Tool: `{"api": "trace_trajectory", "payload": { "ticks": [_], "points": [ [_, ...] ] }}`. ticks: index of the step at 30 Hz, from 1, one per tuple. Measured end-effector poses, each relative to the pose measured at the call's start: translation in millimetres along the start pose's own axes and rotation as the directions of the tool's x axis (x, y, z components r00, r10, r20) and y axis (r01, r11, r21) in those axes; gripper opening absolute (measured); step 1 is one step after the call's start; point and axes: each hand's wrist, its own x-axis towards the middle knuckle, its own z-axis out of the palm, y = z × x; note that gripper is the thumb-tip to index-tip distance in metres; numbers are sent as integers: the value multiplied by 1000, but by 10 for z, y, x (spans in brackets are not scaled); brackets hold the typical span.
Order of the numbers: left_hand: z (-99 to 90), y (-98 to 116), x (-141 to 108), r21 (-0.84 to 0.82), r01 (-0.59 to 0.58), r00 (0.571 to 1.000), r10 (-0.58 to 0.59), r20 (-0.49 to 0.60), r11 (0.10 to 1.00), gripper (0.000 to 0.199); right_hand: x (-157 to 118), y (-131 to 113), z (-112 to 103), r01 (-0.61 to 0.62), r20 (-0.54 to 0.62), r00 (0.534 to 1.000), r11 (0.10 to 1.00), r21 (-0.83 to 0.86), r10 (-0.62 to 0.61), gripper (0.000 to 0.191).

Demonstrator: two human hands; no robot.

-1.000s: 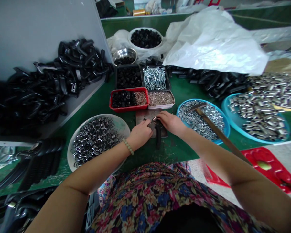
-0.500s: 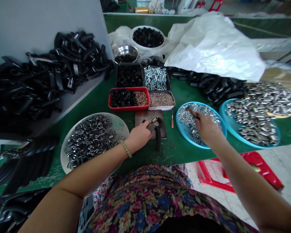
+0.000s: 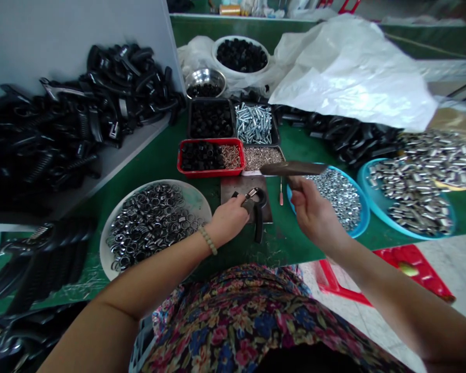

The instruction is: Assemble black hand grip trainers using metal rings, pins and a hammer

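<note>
My left hand [image 3: 231, 220] is closed on a black plastic handle part [image 3: 259, 220] with a round ring and a small shiny metal fitting [image 3: 252, 193]. The part rests on a flat metal plate [image 3: 269, 207] on the green table. My right hand [image 3: 314, 210] is raised at the left edge of a blue basin of small silver pieces [image 3: 339, 199]. It grips a hammer [image 3: 293, 169], whose dark head is smeared by motion and lies crosswise above the fingers. A screwdriver [image 3: 281, 194] with a pinkish handle lies between the plate and the basin.
A white tray of metal rings [image 3: 109, 220] stands left. Behind the plate are a red tray [image 3: 194, 174] of black parts and copper-coloured pins, and a screw tray [image 3: 253, 124]. Black handles [image 3: 120, 98] pile up left; a basin of metal sleeves [image 3: 415, 202] stands right.
My right hand has moved left and swung the hammer up, away from the basin's middle. My left hand keeps its hold on the black handle part; the whole view has shifted slightly.
</note>
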Motion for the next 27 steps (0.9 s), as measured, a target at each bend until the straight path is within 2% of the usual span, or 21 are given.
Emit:
{"api": "trace_trajectory", "payload": {
  "ticks": [1,4,5,8,9,12,14,16,18,20,21,22,24,25,27],
  "points": [
    [-3,-3,2,1,-3,1000,3,-2,1000,30,-2,0,4,-9,-2,1000,1000,6,9,38],
    [-12,-5,15,4,11,1000,-11,1,1000,29,6,-7,17,-12,147,989,999,-40,18,35],
    [-11,0,18,3,16,1000,-16,3,1000,29,12,-9,20,-4,140,990,999,-39,9,35],
    [12,27,0,4,18,1000,-17,-7,1000,28,27,-7,27,-3,-14,1000,1000,-14,3,39],
    [18,35,-14,7,18,1000,-18,-11,1000,28,26,-5,28,-10,4,1000,1000,-21,10,39],
    [-40,13,-31,-7,42,999,-42,0,999,29,-21,-5,16,8,153,988,999,-41,-1,35],
    [-172,-62,53,-61,69,996,-72,-44,996,34,-97,-21,8,51,84,995,998,31,-54,35],
    [-349,-174,270,-104,106,978,-123,-171,989,40,-180,-48,28,88,2,996,993,80,-88,36],
    [-502,-284,612,-66,152,942,-165,-291,986,39,-235,-71,83,75,86,993,996,54,-79,34],
    [-576,-356,1000,20,131,960,-122,-251,991,33,-254,-78,134,55,216,975,998,-1,-53,31],
    [-583,-374,1179,51,118,973,-106,-204,992,30,-257,-76,143,52,217,975,999,-3,-50,30],
    [-574,-381,1335,73,103,983,-90,-161,992,27,-261,-69,135,52,162,985,999,16,-54,30],
    [-530,-379,1553,104,84,991,-72,-111,991,24,-282,-45,73,47,-33,998,996,75,-45,30],
    [-507,-375,1616,120,80,992,-67,-106,990,24,-298,-28,29,38,-118,993,994,101,-26,29],
    [-471,-370,1675,159,78,992,-62,-106,984,23,-334,13,-50,4,-203,979,991,132,23,26]
  ]
}}
